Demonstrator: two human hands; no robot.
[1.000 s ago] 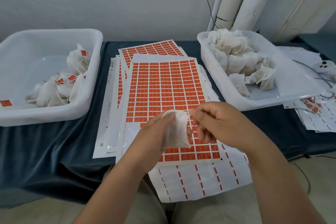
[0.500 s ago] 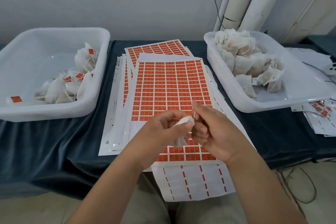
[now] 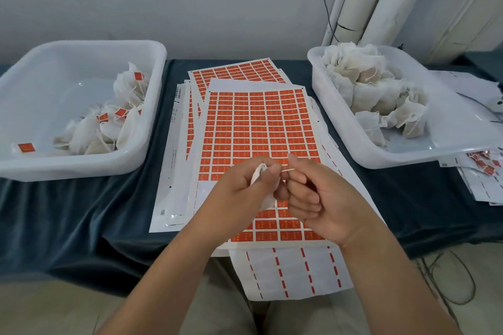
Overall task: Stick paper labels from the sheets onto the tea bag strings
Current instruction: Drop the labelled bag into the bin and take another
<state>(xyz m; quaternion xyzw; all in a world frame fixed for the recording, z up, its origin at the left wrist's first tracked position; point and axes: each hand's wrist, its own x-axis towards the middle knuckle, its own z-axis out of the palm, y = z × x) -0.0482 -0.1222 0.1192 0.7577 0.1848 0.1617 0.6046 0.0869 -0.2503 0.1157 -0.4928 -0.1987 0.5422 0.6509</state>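
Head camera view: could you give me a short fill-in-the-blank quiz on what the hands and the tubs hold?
1. The left hand grips a white ____.
2. The right hand pinches its thin ____.
3. The labelled tea bags lie in the white tub on the person's ____.
4. The unlabelled tea bags fill the other tub on the person's ____.

Missing words: tea bag; string; left; right.

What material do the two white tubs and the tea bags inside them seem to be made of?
Left tub and right tub: probably plastic, semi-glossy, translucent white; highlights on smooth walls. Tea bags: seemingly thin filter paper or fabric, matte, wrinkled, brownish contents showing faintly through.
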